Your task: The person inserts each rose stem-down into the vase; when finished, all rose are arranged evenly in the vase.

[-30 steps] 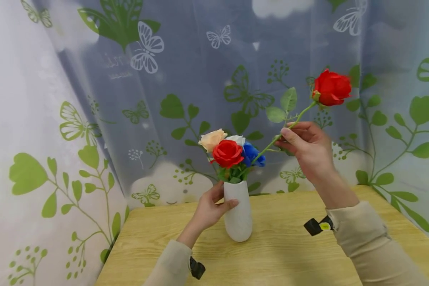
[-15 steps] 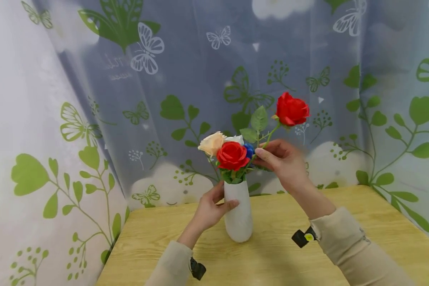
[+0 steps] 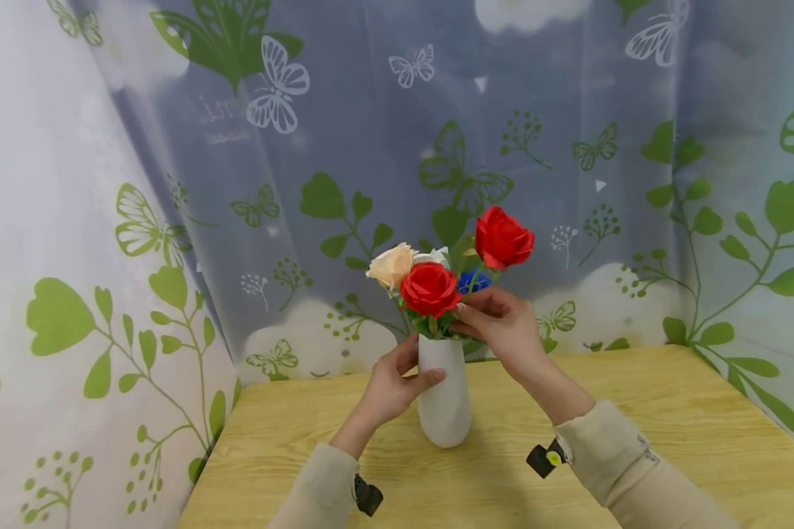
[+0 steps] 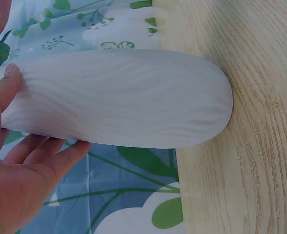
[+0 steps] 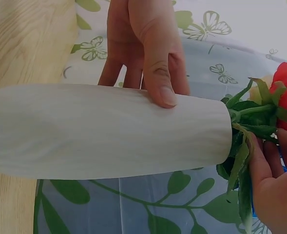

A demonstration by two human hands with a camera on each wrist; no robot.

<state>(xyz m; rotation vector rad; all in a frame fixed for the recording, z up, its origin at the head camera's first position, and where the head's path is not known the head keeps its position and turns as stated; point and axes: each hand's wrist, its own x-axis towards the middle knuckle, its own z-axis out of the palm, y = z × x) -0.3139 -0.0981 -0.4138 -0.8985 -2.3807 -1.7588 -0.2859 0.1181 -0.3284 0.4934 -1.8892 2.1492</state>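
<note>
A white vase (image 3: 445,397) stands upright on the wooden table, its ridged surface close up in the left wrist view. My left hand (image 3: 393,378) grips it near the top, thumb on the front and fingers behind. In its mouth are a red rose (image 3: 430,289), a cream rose (image 3: 393,266), a white flower (image 3: 433,256) and a blue flower (image 3: 474,281). My right hand (image 3: 503,327) pinches the stem of a second red rose (image 3: 503,237) just above the rim, at the vase's right. Leaves (image 5: 240,161) hide where that stem ends.
The wooden table (image 3: 291,441) reaches back to a printed curtain (image 3: 344,132) with leaves and butterflies. Curtains also hang at the left and right sides. Each wrist carries a small black camera, such as the right camera (image 3: 544,460).
My right hand has moved down and left with the second red rose, whose bloom now sits lower and nearer the other flowers. The left hand keeps its grip on the vase.
</note>
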